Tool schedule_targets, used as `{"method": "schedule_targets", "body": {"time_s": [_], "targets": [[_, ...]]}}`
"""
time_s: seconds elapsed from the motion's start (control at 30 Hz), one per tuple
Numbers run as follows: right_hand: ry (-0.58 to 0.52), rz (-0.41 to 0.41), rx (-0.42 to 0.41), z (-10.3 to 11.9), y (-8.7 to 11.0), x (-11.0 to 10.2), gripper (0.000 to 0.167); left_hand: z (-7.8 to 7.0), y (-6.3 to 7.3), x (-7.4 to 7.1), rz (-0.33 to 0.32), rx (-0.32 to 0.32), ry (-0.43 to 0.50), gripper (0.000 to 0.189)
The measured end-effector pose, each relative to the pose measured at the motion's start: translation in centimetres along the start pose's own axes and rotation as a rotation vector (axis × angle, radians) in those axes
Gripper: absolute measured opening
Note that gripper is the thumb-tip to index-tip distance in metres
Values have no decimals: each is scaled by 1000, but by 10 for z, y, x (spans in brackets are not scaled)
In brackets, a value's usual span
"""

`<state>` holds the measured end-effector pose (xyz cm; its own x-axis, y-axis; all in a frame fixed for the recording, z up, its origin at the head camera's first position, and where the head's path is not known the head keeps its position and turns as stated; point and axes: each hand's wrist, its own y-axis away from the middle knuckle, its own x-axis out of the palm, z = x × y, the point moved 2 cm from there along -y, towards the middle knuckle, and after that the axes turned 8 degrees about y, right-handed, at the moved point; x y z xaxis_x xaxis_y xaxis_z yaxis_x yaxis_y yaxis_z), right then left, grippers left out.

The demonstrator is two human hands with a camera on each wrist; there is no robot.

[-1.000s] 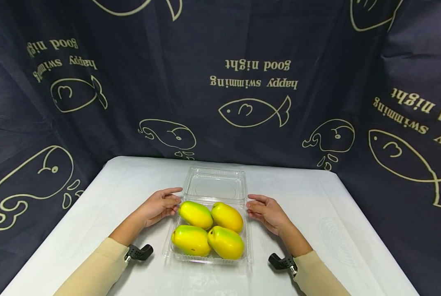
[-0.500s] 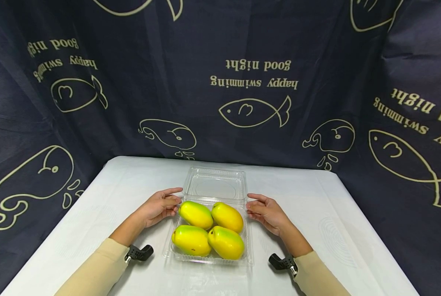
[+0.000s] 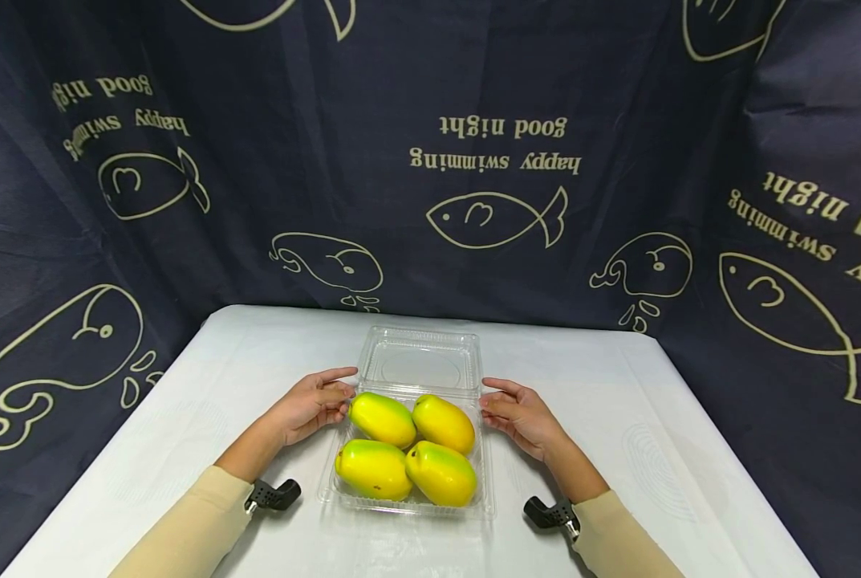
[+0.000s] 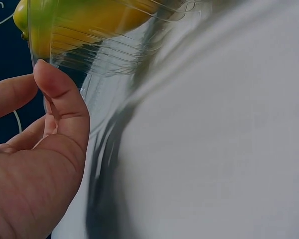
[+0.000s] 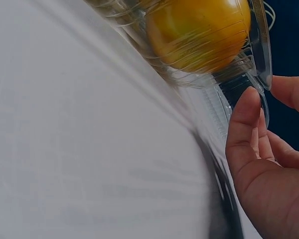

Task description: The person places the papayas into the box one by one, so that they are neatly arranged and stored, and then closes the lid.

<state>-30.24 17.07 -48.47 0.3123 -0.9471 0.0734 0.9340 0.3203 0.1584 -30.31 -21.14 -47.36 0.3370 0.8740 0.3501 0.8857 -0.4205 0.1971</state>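
A clear plastic clamshell container (image 3: 333, 474) lies on the table with its lid (image 3: 421, 358) folded back on the far side. Several yellow-green mangoes (image 3: 440, 474) fill its base in two rows. At the left side near the hinge, my left hand (image 3: 307, 405) pinches the container's rim; the left wrist view shows its thumb (image 4: 60, 89) against the plastic. On the opposite side my right hand (image 3: 520, 413) pinches the rim, its thumb (image 5: 244, 122) just below a mango (image 5: 202, 32) seen through the wall. Some fingertips are hidden behind the plastic.
A white cloth covers the table (image 3: 257, 345). Dark fabric (image 3: 502, 273) with fish and whale drawings hangs behind it and along both sides. Black wrist mounts (image 3: 274, 494) jut inward from both beige sleeves.
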Motion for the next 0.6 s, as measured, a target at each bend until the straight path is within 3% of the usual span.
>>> {"method": "schedule_targets", "body": {"time_s": [0.6], "targets": [[1, 0, -29, 3, 1, 2, 65, -3, 1, 2, 1, 3, -3, 74]]}}
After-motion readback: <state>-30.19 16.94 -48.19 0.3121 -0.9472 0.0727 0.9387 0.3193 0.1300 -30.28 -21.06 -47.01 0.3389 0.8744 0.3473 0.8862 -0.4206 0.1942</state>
